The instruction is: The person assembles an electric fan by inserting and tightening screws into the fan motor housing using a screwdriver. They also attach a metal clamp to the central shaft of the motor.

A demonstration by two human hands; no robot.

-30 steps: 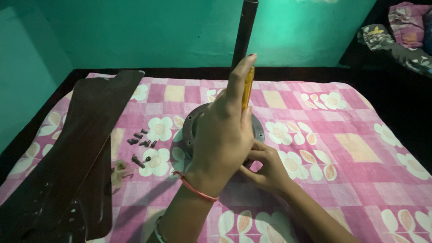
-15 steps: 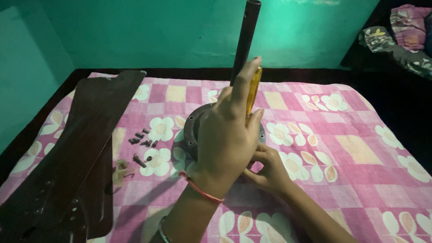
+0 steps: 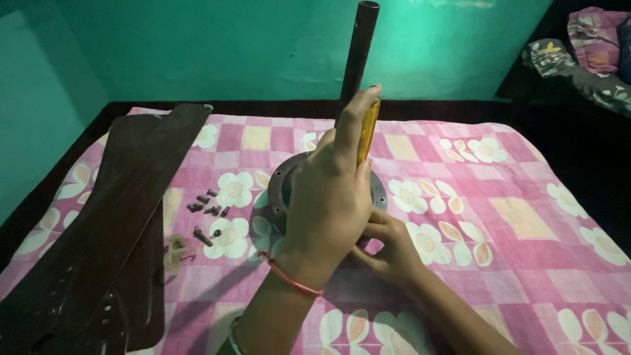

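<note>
Left hand [image 3: 328, 197] wrapped tight around a yellow-handled screwdriver [image 3: 367, 128], held upright over the round ceiling-fan motor housing [image 3: 279, 187], thumb up along the handle. Right hand [image 3: 388, 246] low at the housing's near edge, fingers pinched together on something too small and hidden to tell. Housing resting on the pink floral bedsheet [image 3: 513, 217], dark downrod [image 3: 359, 49] rising from its centre. Loose screws [image 3: 207, 204] lying on the sheet just left of the housing. Dark brown fan blades [image 3: 112, 217] stacked farther left.
</note>
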